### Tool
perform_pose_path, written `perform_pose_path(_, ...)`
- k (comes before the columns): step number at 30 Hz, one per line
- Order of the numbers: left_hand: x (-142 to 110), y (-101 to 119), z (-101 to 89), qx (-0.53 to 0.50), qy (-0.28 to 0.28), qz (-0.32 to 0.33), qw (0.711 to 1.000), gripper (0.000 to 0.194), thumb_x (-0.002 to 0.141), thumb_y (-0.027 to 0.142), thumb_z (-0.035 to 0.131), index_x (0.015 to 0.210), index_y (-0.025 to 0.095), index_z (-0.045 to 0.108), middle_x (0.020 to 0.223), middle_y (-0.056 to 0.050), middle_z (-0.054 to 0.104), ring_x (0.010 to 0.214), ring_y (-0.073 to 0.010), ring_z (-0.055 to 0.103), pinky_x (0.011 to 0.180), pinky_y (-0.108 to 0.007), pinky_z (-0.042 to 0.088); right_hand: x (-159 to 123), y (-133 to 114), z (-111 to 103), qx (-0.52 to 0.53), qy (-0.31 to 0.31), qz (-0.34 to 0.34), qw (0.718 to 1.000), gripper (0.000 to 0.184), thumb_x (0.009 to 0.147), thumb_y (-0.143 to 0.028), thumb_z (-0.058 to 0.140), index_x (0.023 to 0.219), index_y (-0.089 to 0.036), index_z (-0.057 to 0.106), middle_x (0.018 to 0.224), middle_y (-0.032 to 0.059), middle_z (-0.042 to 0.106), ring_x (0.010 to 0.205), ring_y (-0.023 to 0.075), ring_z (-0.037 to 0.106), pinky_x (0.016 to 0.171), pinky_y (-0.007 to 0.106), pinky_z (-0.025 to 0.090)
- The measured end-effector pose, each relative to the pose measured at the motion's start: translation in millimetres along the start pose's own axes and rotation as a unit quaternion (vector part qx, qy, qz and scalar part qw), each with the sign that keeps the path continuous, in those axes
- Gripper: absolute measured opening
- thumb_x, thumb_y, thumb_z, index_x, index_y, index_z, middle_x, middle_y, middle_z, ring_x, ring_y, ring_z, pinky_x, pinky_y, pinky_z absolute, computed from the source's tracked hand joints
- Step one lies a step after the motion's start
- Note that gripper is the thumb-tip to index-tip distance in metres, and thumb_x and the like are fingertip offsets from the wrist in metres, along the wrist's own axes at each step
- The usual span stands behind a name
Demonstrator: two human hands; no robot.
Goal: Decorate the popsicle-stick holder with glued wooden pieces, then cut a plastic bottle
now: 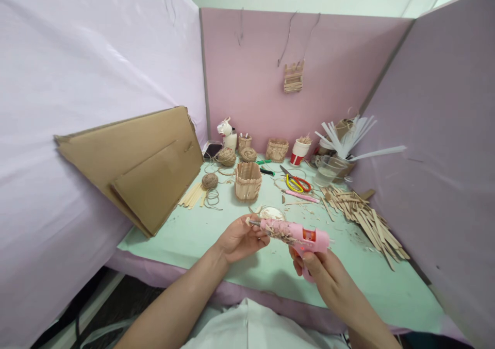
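My right hand is wrapped round the grip of a pink hot glue gun, whose barrel is crusted with pale wood bits and points left. At its nozzle, the thumb and forefinger of my left hand pinch a small pale piece, perhaps a wood chip; its exact shape is too small to tell. Just behind the gun lies a round white dish, partly covered by it. Beyond my left hand stands a small basket of wooden sticks, upright on the pale green tabletop.
Cardboard sheets lean on the left. Twine balls and flat sticks lie nearby. Scissors and a pink craft knife lie behind the gun. To the right are a stick pile and a cup of glue sticks.
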State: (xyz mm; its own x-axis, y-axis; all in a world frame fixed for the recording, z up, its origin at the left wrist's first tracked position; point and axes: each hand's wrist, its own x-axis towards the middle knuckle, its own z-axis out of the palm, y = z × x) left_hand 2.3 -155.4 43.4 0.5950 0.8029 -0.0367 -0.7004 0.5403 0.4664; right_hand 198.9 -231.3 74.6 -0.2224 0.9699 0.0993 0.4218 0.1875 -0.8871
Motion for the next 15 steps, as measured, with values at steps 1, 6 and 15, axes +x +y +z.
perform_pose_path(1, 0.1, 0.1, 0.3, 0.001, 0.0, 0.001, 1.0, 0.04, 0.049, 0.029, 0.093, 0.066, 0.013, 0.06, 0.059, 0.004, 0.046, 0.06, -0.0065, 0.044, 0.065, -0.022, 0.039, 0.0, 0.0, -0.3, -0.002, -0.001, 0.0, 1.0, 0.052, 0.094, -0.062, 0.031, 0.075, -0.018, 0.052, 0.07, 0.0031, 0.053, 0.064, 0.0152, 0.046, 0.059, 0.028, 0.037)
perform_pose_path(6, 0.9, 0.0, -3.3, 0.009, -0.009, 0.004, 1.0, 0.04, 0.052, 0.03, 0.092, 0.068, 0.014, 0.059, 0.062, 0.003, 0.048, 0.062, -0.0077, 0.045, 0.066, -0.022, 0.039, -0.1, 0.2, -3.5, -0.01, 0.001, -0.008, 1.0, 0.05, 0.094, -0.061, 0.032, 0.074, -0.019, 0.051, 0.068, 0.0019, 0.052, 0.063, 0.015, 0.047, 0.059, 0.027, 0.038)
perform_pose_path(15, 6.2, -1.0, -4.5, 0.013, -0.018, 0.034, 0.999, 0.04, 0.058, 0.032, 0.088, 0.065, 0.015, 0.053, 0.068, 0.003, 0.043, 0.062, -0.0083, 0.041, 0.059, -0.021, 0.037, -13.5, -11.9, -14.6, 0.035, -0.027, 0.017, 0.999, 0.052, 0.093, -0.062, 0.034, 0.079, -0.018, 0.058, 0.07, 0.0039, 0.059, 0.064, 0.016, 0.053, 0.061, 0.028, 0.045)
